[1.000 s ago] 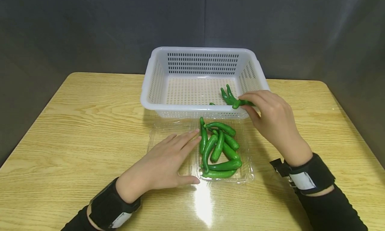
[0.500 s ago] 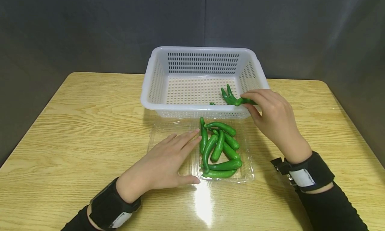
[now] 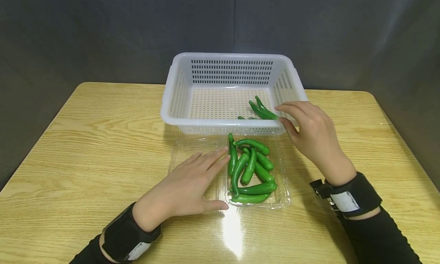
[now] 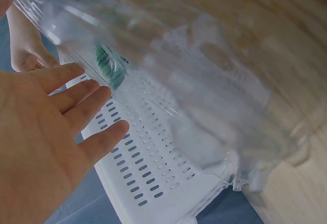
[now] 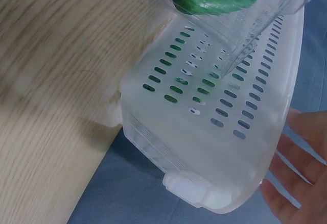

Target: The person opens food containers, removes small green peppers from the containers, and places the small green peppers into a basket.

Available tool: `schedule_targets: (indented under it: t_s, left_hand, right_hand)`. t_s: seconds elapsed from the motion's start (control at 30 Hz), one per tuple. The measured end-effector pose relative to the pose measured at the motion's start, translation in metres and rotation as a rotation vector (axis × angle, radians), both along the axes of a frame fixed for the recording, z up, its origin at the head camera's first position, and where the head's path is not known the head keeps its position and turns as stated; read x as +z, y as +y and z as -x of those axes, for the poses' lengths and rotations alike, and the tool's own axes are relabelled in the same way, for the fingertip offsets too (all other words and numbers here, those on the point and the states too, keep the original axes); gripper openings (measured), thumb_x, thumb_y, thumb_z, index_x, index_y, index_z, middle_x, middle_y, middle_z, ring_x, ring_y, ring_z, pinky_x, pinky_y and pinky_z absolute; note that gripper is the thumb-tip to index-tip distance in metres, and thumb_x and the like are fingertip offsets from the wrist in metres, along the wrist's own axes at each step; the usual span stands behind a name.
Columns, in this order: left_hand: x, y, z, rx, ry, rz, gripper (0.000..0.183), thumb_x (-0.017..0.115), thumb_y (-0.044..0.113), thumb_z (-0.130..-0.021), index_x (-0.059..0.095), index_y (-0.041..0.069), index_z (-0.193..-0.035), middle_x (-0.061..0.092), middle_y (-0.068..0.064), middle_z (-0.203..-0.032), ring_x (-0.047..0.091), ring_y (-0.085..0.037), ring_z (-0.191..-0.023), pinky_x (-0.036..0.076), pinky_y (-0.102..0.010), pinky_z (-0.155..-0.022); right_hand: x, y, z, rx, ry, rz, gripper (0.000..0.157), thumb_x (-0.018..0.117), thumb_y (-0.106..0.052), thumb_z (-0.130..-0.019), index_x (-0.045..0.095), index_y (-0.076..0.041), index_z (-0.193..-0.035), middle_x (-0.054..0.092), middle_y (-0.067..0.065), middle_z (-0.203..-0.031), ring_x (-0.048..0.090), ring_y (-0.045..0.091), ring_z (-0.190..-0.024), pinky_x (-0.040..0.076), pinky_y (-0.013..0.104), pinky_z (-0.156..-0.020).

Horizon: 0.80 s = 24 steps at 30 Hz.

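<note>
My right hand [image 3: 311,128] hangs over the front right corner of the white plastic basket [image 3: 206,122], thumb and fingers apart with nothing between them. Just left of its fingertips, several green chili peppers [image 3: 264,112] lie inside, partly hidden by the front wall. In front of the basket sits a clear plastic clamshell box [image 3: 284,193]; several green peppers [image 3: 249,170] fill its right half. Over the left half is my left hand [image 3: 187,187], fingers stretched out towards the peppers. In the left wrist view that palm [image 4: 41,137] faces the clear plastic [image 4: 214,112].
A wooden table [image 3: 86,149] carries everything, with a dark grey cloth wall [image 3: 120,34] behind it. The basket stands at the table's back edge. Black straps [image 3: 354,197] are worn on both wrists.
The right hand has let go of a green pepper, which now lies with the others in the basket, and its fingers have parted. The left hand has stayed put.
</note>
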<state>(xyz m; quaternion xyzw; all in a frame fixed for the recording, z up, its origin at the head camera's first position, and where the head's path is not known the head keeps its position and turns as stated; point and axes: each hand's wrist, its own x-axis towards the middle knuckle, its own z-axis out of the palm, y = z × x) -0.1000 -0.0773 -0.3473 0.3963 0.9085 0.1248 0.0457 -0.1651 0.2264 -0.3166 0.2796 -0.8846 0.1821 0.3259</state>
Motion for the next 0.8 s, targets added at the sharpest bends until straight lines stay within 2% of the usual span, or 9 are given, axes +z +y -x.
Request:
schedule_targets:
  t_s: [0.33, 0.8]
  left_hand:
    - [0.0003, 0.0000, 0.0002, 0.000, -0.001, 0.001, 0.105, 0.063, 0.070, -0.082, 0.027, 0.006, -0.156, 0.015, -0.007, -0.165, 0.021, -0.026, -0.149, 0.018, -0.049, -0.120]
    - [-0.0004, 0.0006, 0.0002, 0.007, 0.002, 0.002, 0.105, 0.063, 0.070, -0.082, 0.027, 0.006, -0.156, 0.016, -0.007, -0.165, 0.022, -0.025, -0.149, 0.019, -0.048, -0.120]
  right_hand:
    - [-0.0017, -0.0010, -0.0001, 0.033, -0.001, -0.004, 0.032, 0.076, 0.008, -0.080, 0.072, -0.002, -0.110, 0.070, 0.012, -0.110, 0.065, 0.033, -0.100, 0.054, 0.050, -0.084]
    - [-0.0018, -0.0094, -0.0001, 0.224, 0.064, -0.076, 0.031, 0.078, 0.008, -0.078, 0.072, 0.000, -0.107, 0.071, 0.013, -0.108, 0.064, 0.032, -0.102, 0.052, 0.046, -0.091]
